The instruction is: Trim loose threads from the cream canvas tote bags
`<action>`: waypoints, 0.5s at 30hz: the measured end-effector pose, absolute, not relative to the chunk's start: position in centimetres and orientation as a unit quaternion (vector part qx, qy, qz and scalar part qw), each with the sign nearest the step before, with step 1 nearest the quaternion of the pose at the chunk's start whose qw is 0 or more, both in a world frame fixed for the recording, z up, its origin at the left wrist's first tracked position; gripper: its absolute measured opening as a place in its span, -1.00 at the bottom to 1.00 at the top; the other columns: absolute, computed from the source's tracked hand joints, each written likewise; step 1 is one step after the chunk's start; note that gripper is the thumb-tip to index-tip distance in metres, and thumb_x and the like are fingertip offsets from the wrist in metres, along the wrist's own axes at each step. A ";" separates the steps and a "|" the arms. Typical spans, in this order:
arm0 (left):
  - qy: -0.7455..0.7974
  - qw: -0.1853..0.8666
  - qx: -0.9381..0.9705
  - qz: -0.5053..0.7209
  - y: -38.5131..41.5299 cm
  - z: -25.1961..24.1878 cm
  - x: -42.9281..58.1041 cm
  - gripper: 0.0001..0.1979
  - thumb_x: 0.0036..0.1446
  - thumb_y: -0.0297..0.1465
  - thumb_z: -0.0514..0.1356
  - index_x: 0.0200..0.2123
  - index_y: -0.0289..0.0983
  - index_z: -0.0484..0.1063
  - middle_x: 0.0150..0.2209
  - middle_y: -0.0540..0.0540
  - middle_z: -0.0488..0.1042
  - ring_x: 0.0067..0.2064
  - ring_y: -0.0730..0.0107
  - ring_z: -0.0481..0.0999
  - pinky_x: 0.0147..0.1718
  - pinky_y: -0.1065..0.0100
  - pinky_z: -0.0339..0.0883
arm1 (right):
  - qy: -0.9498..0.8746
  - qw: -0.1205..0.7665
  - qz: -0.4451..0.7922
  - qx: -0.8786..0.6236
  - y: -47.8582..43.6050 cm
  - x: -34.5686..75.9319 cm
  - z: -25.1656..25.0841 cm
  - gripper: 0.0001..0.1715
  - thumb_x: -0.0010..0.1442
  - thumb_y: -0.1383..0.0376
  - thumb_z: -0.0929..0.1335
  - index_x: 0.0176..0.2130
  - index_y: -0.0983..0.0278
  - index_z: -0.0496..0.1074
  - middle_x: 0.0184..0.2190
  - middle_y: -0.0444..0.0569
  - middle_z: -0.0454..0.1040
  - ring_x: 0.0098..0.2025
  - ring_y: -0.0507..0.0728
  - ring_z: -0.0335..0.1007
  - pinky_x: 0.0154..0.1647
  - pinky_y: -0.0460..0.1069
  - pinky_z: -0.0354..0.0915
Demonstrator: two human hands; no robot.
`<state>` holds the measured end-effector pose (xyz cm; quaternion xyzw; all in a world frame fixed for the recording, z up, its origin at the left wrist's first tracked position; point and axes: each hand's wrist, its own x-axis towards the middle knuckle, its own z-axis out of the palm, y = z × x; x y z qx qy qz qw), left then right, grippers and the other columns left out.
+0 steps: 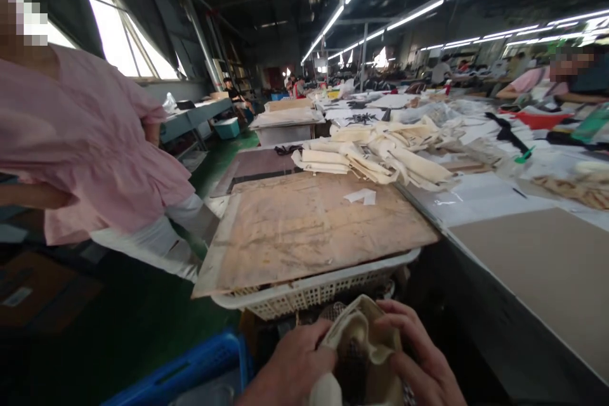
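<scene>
A cream fabric piece with a dark checked part, looking like a small bag or pouch (354, 323), is held up at the bottom of the view, its mouth spread apart. My left hand (297, 361) grips its left edge between thumb and fingers. On the opposite side my right hand (419, 355) is closed round the right edge, fingers over the rim. The lower end of the pouch runs out of view. Just beyond it stands a white plastic basket (304, 292) with a worn tan board (304, 228) lying across its top.
Cream fabric pieces (375, 152) are heaped behind the board, near a white paper scrap (360, 196). A long table (533, 266) runs along the right. A blue crate (190, 368) sits lower left. A person in a pink top (95, 139) stands close on the left.
</scene>
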<state>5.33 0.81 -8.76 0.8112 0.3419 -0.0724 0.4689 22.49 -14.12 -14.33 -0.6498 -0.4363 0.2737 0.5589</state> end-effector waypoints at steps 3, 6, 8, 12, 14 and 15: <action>0.345 0.459 0.818 -0.048 0.2 -7.0 5.3 -0.72 0.05 -0.42 0.02 -0.24 -0.17 0.49 -0.27 0.01 0.57 -0.22 0.24 0.51 -0.32 0.36 0.26 | -0.455 0.523 0.275 -0.666 -14.6 22.3 -12.3 -0.73 0.17 0.34 0.27 -0.12 0.10 0.41 0.19 -0.06 0.21 0.23 0.18 0.23 0.20 -0.01 0.24; 0.351 0.437 0.827 -0.059 -0.8 -5.7 5.6 -0.75 0.04 -0.42 0.02 -0.28 -0.17 0.48 -0.29 0.00 0.57 -0.24 0.24 0.50 -0.32 0.34 0.24 | -0.502 0.470 0.222 -0.691 -14.6 22.1 -10.4 -0.74 0.22 0.25 0.28 -0.06 0.11 0.34 0.21 -0.01 0.14 0.22 0.19 0.23 0.19 0.06 0.28; 0.342 0.426 0.835 -0.065 -1.4 -5.1 5.9 -0.75 0.06 -0.43 0.02 -0.27 -0.17 0.48 -0.29 0.00 0.57 -0.23 0.24 0.51 -0.31 0.33 0.24 | -0.529 0.425 0.159 -0.718 -14.3 22.1 -9.5 -0.70 0.22 0.16 0.33 -0.04 0.14 0.31 0.21 0.03 0.15 0.21 0.22 0.24 0.16 0.11 0.31; 0.331 0.429 0.838 -0.065 -2.3 -5.1 6.4 -0.77 0.13 -0.43 0.04 -0.27 -0.16 0.49 -0.29 0.00 0.58 -0.21 0.20 0.53 -0.26 0.29 0.28 | -0.564 0.360 -0.010 -0.743 -13.8 22.7 -10.5 -0.70 0.13 0.13 0.41 -0.15 0.19 0.39 0.09 0.12 0.35 0.10 0.33 0.35 0.02 0.24 0.39; 0.337 0.464 0.816 -0.072 -2.5 -5.2 6.2 -0.82 0.18 -0.39 0.11 -0.21 -0.14 0.51 -0.22 -0.02 0.58 -0.13 0.16 0.53 -0.17 0.24 0.33 | -0.579 0.345 -0.074 -0.735 -13.5 22.8 -11.9 -0.83 0.06 0.20 0.44 -0.28 0.14 0.45 -0.06 0.06 0.48 -0.05 0.33 0.47 -0.17 0.21 0.47; 0.332 0.491 0.803 -0.061 -2.5 -5.2 5.9 -0.84 0.22 -0.33 0.14 -0.17 -0.14 0.50 -0.15 -0.04 0.56 -0.06 0.15 0.50 -0.11 0.21 0.34 | -0.578 0.351 -0.088 -0.731 -13.2 22.7 -12.6 -0.88 0.03 0.23 0.44 -0.33 0.11 0.47 -0.12 0.03 0.52 -0.12 0.31 0.51 -0.23 0.19 0.48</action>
